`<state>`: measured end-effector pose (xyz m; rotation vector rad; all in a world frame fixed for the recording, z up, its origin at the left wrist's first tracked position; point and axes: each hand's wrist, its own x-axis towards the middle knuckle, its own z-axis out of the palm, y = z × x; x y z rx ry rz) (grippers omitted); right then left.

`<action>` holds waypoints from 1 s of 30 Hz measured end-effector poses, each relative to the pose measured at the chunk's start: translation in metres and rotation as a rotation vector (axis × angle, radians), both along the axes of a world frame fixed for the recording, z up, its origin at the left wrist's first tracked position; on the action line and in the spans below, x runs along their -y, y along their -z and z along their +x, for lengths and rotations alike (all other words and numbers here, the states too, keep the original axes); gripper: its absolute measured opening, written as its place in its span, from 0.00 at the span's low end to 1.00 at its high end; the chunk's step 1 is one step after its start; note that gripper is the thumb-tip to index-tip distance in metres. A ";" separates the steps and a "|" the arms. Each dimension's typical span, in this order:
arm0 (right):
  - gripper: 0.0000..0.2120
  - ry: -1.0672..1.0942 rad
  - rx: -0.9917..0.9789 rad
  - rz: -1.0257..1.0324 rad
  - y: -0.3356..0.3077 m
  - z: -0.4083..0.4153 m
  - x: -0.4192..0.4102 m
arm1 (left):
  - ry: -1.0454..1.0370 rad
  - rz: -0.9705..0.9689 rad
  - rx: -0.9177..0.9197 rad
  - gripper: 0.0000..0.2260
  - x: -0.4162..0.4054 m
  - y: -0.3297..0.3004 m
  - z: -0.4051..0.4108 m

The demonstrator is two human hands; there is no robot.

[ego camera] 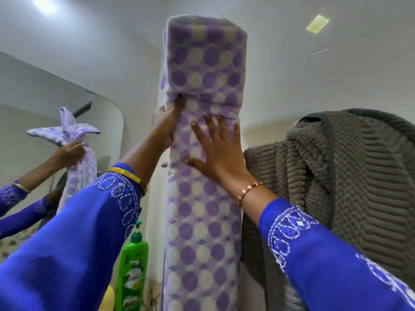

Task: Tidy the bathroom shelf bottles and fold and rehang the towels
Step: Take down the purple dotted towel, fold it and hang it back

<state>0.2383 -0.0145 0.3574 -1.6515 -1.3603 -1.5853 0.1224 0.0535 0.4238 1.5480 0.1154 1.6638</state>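
A purple-and-white dotted towel [202, 198], folded into a long narrow strip, hangs down the middle of the head view with its top fold high near the ceiling. My left hand [168, 124] grips the towel's left edge about a third of the way down, fingers tucked into a crease. My right hand [215, 149] lies flat on the towel's front with its fingers spread. A grey ribbed towel [336, 187] hangs bunched to the right, touching the dotted one. A green pump bottle [133, 270] stands lower left of the towel.
A mirror [45, 113] on the left wall reflects my hands and the towel. A yellow object [107, 299] shows beside the green bottle. A short metal rail end [165, 164] pokes out left of the dotted towel. White wall behind.
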 end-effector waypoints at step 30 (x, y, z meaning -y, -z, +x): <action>0.05 -0.141 -0.758 -0.340 -0.069 0.018 -0.033 | -0.328 0.304 -0.774 0.14 -0.089 0.008 0.063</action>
